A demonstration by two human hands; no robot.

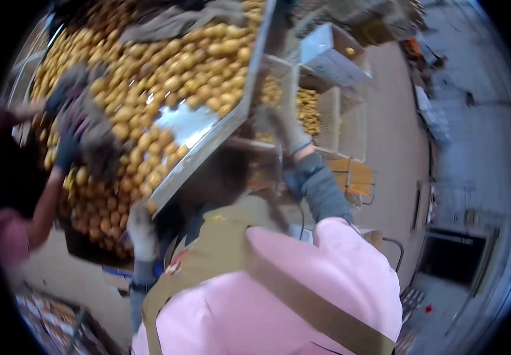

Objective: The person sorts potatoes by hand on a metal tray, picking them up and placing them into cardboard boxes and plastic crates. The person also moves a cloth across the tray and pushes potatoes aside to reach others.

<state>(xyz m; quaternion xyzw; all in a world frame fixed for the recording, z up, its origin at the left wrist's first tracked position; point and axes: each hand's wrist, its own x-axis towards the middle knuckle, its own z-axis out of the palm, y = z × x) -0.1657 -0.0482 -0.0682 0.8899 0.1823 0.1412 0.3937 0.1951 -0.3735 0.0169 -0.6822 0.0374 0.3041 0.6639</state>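
My left hand point(142, 231), in a pale work glove, is at the near edge of the metal sorting table point(199, 157). Its fingertips are right beside the yellow-brown potatoes point(149, 168) heaped on the tabletop. Past the table's right side reaches my right hand point(279, 130), gloved with a grey sleeve guard behind it. It overlaps a pale plastic crate point(294, 89) of potatoes in this view. Motion blur smears the fingers of both hands, and I cannot tell whether either holds anything.
Across the table on the left, a co-worker's dark-gloved hands point(69, 145) grip a grey cloth point(99, 142). Another grey cloth point(190, 21) lies over the potatoes at the far end. A white box point(332, 56) stands behind the crates, and an orange stool-like item point(353, 176) sits near my right arm.
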